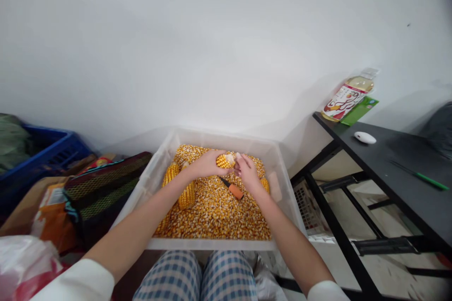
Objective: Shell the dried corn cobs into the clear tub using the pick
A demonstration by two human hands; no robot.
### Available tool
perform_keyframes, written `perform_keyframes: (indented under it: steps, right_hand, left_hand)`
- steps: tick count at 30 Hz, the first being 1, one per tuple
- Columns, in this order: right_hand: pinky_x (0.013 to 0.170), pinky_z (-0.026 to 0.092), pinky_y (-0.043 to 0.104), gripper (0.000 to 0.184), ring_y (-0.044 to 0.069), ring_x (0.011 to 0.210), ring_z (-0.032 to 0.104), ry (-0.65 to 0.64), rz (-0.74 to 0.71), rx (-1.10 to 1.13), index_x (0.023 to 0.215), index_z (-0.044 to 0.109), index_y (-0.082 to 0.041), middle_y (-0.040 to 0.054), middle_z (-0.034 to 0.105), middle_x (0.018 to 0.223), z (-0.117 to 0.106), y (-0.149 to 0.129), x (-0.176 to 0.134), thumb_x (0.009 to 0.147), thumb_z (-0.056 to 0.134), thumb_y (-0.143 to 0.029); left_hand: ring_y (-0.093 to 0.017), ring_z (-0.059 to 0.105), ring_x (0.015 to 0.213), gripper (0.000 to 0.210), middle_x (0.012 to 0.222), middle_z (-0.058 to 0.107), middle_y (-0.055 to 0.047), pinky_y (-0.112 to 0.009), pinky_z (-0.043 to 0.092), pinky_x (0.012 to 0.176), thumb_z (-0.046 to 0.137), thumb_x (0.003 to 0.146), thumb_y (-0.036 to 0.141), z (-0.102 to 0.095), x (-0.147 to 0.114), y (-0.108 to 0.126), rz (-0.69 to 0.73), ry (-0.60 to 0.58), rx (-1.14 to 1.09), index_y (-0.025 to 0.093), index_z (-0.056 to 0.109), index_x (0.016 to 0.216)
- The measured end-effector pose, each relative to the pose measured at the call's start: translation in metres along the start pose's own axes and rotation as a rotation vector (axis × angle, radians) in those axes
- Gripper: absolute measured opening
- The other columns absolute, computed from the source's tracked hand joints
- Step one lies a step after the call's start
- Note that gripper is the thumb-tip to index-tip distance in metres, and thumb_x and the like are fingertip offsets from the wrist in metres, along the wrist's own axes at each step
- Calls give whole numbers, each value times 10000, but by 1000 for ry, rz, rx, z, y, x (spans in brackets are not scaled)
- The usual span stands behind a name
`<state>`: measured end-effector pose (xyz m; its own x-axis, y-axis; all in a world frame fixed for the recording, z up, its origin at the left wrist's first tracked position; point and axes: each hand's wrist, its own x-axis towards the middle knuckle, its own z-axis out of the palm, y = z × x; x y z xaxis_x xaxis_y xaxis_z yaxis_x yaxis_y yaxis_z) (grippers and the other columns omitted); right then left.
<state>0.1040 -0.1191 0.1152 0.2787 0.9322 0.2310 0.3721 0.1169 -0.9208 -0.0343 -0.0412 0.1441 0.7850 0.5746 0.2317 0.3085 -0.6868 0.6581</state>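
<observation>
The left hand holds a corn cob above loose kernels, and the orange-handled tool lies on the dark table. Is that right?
Not quite: the head view shows the orange-handled tool lying on the loose kernels in the bin, not on the dark table. The left hand does hold a corn cob above them.

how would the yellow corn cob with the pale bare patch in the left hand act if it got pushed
The partly stripped yellow corn cob would probably stay stiff, as it looks thick. Its rounded sides suggest it may roll. More kernels might come off around its pale bare patch.
</observation>
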Motion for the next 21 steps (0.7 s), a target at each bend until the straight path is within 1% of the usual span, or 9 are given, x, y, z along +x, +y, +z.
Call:
perform_keyframes:
  steps: [2, 4, 6, 8, 11, 13, 16, 19, 21]
  right_hand:
    - [432, 308, 230, 386, 112, 442, 342, -20, 42, 9, 688, 382, -219, -30, 354, 530, -3, 2, 3, 876, 188, -495]
    - [463, 330, 230, 407, 114, 457, 384, -55, 10, -89, 678, 420, -211, -24, 393, 526, -9, 5, 7, 887, 183, -468]
    - [531, 350, 235, 361, 125, 537, 459, -72, -56, -289, 682, 482, -195, -2, 487, 574, -16, 10, 11, 885, 276, -411]
    - [597, 348, 246, 282, 143, 636, 507, -72, -114, -525, 705, 540, -175, 35, 575, 674, -23, 13, 14, 863, 368, -334]
    - [628, 331, 261, 322, 156, 656, 518, -68, -141, -746, 690, 580, -156, 73, 609, 708, -29, 14, 15, 872, 359, -304]
    - [633, 329, 256, 330, 152, 660, 521, -46, -164, -755, 741, 589, -155, 69, 614, 727, -29, 11, 14, 885, 339, -313]
    - [640, 331, 239, 266, 139, 699, 524, -21, -224, -678, 845, 572, -167, 44, 614, 789, -27, 4, 11, 887, 353, -312]
    - [627, 324, 237, 334, 131, 675, 498, 27, -250, -632, 771, 543, -172, 30, 584, 734, -23, -6, 6, 906, 298, -353]
    - [621, 316, 237, 358, 130, 677, 486, 34, -278, -629, 756, 522, -174, 25, 564, 718, -20, -11, 2, 909, 274, -382]
  left_hand:
    - [-172, 549, 725, 349, 764, 626, -6, -237, 407, 668, 598, 593, 381, 2, 0, -2, -18, 60, -6, 137, 624, 842]
    - [-183, 557, 753, 383, 805, 638, -16, -243, 413, 687, 611, 584, 376, 1, 1, -4, -36, 85, -21, 137, 628, 882]
    - [-191, 561, 765, 411, 827, 644, -23, -250, 417, 699, 616, 580, 384, -1, 2, -7, -44, 85, -15, 132, 631, 904]
    - [-198, 563, 780, 442, 853, 646, -31, -260, 416, 718, 610, 587, 410, -4, 3, -8, -40, 83, 12, 125, 627, 924]
    - [-198, 561, 782, 457, 856, 646, -34, -263, 412, 726, 583, 604, 448, -7, 3, -9, -35, 60, 40, 124, 621, 924]
    - [-192, 559, 750, 434, 816, 645, -28, -258, 411, 704, 573, 604, 450, -7, 3, -10, -42, 31, 56, 129, 623, 892]
    - [-178, 552, 691, 383, 762, 639, -18, -250, 403, 667, 572, 599, 431, -5, 4, -10, -35, 3, 81, 142, 623, 845]
    - [-175, 550, 672, 357, 738, 635, -15, -251, 397, 662, 575, 595, 424, -2, 5, -9, -28, -14, 88, 149, 623, 818]
    - [-177, 553, 676, 350, 734, 635, -10, -252, 398, 667, 574, 593, 421, -1, 5, -8, -37, -51, 80, 153, 622, 814]
